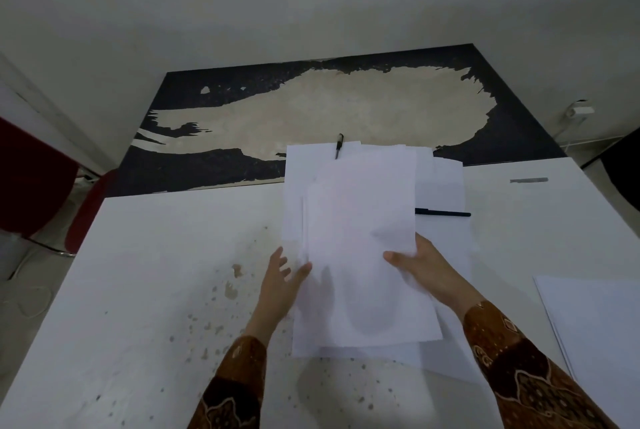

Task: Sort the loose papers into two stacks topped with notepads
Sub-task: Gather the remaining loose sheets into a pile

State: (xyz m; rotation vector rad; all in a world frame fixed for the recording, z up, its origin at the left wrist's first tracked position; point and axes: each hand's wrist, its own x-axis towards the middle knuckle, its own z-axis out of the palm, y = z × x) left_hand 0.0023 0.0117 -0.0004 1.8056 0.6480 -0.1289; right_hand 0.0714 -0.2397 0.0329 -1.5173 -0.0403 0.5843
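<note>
A loose pile of white papers [349, 207] lies in the middle of the white table [156, 255]. My right hand [420, 266] grips the right edge of a few sheets, thumb on top, and holds them lifted above the pile. My left hand [282, 276] is at the pile's left edge with fingers spread, touching the sheets from the side. More white sheets [440, 183] stick out behind the pile on the right. A further white stack [595, 321] rests at the table's right edge. I cannot pick out any notepad.
A black pen [338, 145] lies at the pile's far edge and another black pen [443, 213] to its right. A grey strip [529, 180] lies at the far right. The table's left part carries brown stains [230, 290]. Red chairs [31, 193] stand at left.
</note>
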